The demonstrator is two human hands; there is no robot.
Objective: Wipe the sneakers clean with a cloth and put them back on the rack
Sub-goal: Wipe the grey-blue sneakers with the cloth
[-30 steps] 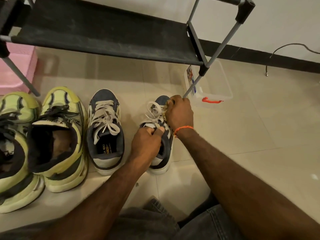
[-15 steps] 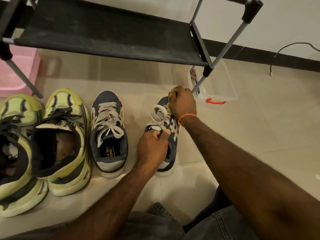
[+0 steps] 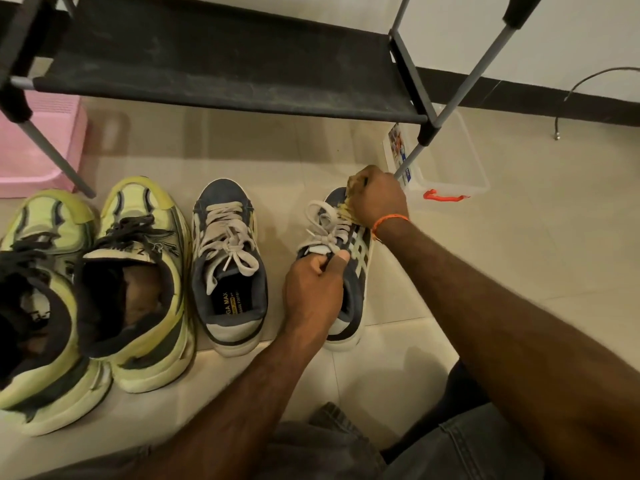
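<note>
The blue-grey sneaker (image 3: pixel 349 268) with white side stripes and off-white laces sits on the tiled floor (image 3: pixel 519 254), tipped a bit onto its side, right in front of the black shoe rack (image 3: pixel 221 64). Left hand (image 3: pixel 313 292) grips it at the tongue, fingers curled in. Right hand (image 3: pixel 377 199) is bunched around a yellowish cloth (image 3: pixel 346 211), pressing it on the toe end.

Both arms reach forward and down, hands closed.
The left hand (image 3: pixel 313 289) has its fingers curled and its thumb pinched against them, knuckles up; the right hand (image 3: pixel 379 199) is fisted further ahead, wrist bent; both forearms are bare and converge toward the hands.
</note>
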